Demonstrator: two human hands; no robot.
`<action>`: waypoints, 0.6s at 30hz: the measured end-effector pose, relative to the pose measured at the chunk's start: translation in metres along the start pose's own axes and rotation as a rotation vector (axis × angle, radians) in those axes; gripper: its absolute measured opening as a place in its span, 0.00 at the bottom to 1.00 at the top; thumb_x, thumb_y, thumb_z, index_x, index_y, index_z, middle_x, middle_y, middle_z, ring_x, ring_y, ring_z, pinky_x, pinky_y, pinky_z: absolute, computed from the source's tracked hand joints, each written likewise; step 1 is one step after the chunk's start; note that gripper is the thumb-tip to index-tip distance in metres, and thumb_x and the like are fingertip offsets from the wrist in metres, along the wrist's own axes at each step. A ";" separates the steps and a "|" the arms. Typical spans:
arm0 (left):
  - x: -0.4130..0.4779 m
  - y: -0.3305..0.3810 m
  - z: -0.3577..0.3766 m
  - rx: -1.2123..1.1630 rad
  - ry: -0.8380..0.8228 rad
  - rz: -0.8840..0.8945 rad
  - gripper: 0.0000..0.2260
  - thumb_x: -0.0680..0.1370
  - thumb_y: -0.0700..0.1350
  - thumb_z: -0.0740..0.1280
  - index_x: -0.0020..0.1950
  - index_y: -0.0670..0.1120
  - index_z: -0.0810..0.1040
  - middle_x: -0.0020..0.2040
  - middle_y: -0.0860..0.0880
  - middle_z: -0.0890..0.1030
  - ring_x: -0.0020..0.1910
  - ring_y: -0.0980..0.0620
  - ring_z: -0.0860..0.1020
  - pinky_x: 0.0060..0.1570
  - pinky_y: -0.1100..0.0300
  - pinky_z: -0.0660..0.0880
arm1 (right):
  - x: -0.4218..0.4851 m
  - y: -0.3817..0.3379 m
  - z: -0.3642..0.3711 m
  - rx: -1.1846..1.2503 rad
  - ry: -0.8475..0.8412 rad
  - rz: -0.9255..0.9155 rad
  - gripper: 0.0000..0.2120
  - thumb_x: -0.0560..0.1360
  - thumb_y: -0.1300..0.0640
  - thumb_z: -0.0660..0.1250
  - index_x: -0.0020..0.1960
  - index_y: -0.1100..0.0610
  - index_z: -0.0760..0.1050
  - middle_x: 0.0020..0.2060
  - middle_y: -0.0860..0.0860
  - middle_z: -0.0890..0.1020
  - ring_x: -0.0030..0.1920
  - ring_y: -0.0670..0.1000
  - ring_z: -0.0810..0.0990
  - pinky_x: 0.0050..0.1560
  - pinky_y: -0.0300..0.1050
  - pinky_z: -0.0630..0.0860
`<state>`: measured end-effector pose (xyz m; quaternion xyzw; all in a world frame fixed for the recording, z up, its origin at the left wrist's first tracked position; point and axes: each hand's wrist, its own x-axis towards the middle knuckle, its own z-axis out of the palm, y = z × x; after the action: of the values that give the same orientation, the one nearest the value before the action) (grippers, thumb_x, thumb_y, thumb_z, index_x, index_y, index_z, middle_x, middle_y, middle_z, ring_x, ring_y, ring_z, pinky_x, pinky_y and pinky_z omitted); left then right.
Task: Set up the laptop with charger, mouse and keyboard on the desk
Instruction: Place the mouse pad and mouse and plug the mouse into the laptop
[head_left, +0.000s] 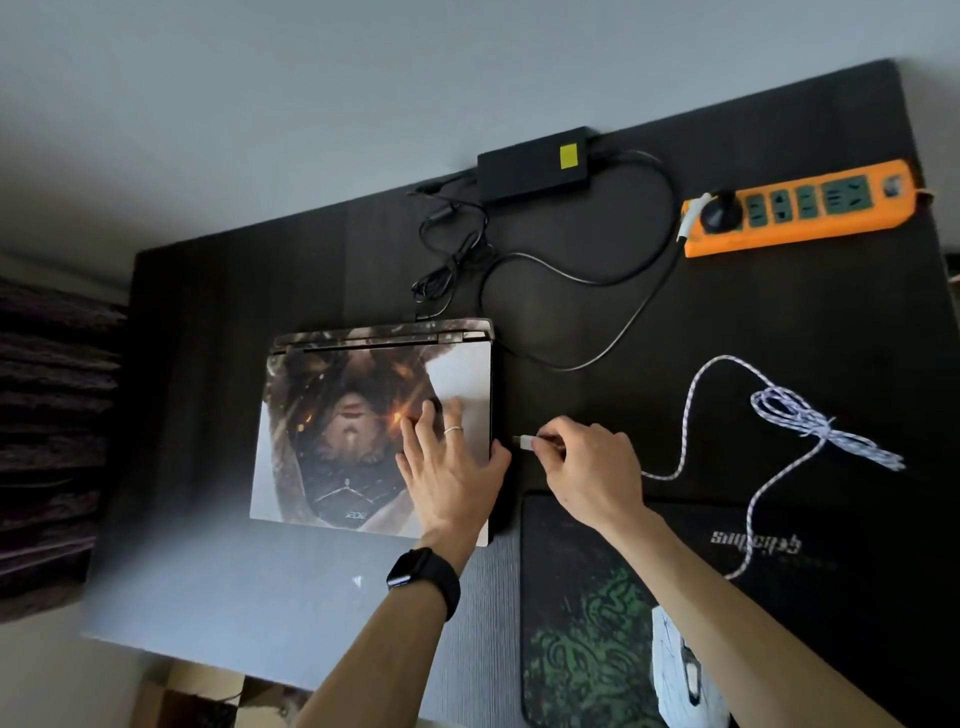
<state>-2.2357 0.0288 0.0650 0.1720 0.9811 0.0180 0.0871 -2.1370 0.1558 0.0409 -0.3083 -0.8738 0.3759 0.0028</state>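
One closed laptop (374, 436), its lid covered in printed artwork, is seen lying flat on the dark desk (208, 338), left of centre. It is pressed down by the left hand (447, 467), palm on the lid near the right edge, fingers straight and spread. A ring (453, 429) is worn on one finger and a black watch (423, 574) on the wrist. Just beside the laptop's right edge, a silver USB plug (524, 442) is pinched between thumb and fingertips of the right hand (592, 467), tip pointed at the laptop's side and a small gap left between them. From the plug a white braided cable (691, 410) is trailed rightward, partly bundled. The white mouse (680, 670) is found on a green-patterned mouse pad (571, 571) at the near right, partly hidden by the forearm. At the far edge, the black charger brick (535, 166) is laid down, one lead plugged into an orange power strip (800, 208), the other run to the laptop's rear edge.
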 end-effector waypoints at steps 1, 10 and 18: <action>-0.001 -0.001 0.001 -0.007 0.005 0.006 0.33 0.70 0.60 0.69 0.72 0.51 0.65 0.73 0.43 0.67 0.75 0.38 0.60 0.65 0.34 0.67 | 0.000 0.000 0.000 0.010 -0.008 0.005 0.09 0.80 0.45 0.64 0.53 0.48 0.80 0.38 0.46 0.85 0.41 0.53 0.81 0.44 0.50 0.69; -0.007 -0.005 -0.004 -0.040 -0.009 0.026 0.35 0.71 0.58 0.68 0.76 0.52 0.64 0.77 0.43 0.65 0.78 0.39 0.56 0.71 0.36 0.63 | 0.016 -0.012 -0.002 0.354 -0.269 0.199 0.09 0.79 0.46 0.66 0.51 0.47 0.83 0.41 0.46 0.87 0.41 0.49 0.84 0.44 0.48 0.79; -0.003 -0.013 -0.002 -0.043 0.041 0.092 0.34 0.71 0.63 0.62 0.76 0.52 0.65 0.73 0.42 0.70 0.76 0.42 0.64 0.71 0.39 0.65 | 0.024 -0.008 -0.007 0.495 -0.309 0.235 0.07 0.78 0.50 0.69 0.46 0.48 0.85 0.37 0.44 0.86 0.28 0.41 0.77 0.41 0.45 0.79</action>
<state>-2.2377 0.0153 0.0670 0.2147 0.9731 0.0467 0.0696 -2.1588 0.1690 0.0459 -0.3364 -0.7043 0.6173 -0.0987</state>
